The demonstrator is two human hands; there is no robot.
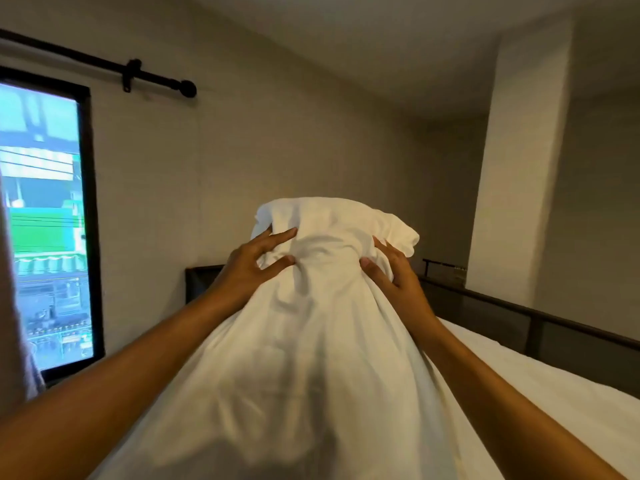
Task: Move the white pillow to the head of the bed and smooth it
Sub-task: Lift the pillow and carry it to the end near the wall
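Left hand (250,261), right hand (393,271) clutching white pillow (311,334) (raised), hiding headboard (485,299); window (41,230) left.

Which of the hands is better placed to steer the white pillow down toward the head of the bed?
Neither clearly. The left hand and right hand grip opposite sides of the white pillow, raised before the headboard; lowering it probably needs both.

Both bare arms stretched forward, raised. Left hand (251,263) spread wide, fingers pressing, thumb pinching in. Right hand (391,271) opposite, fingers curled tight, thumb tucked. Both gripping pillow (311,341).
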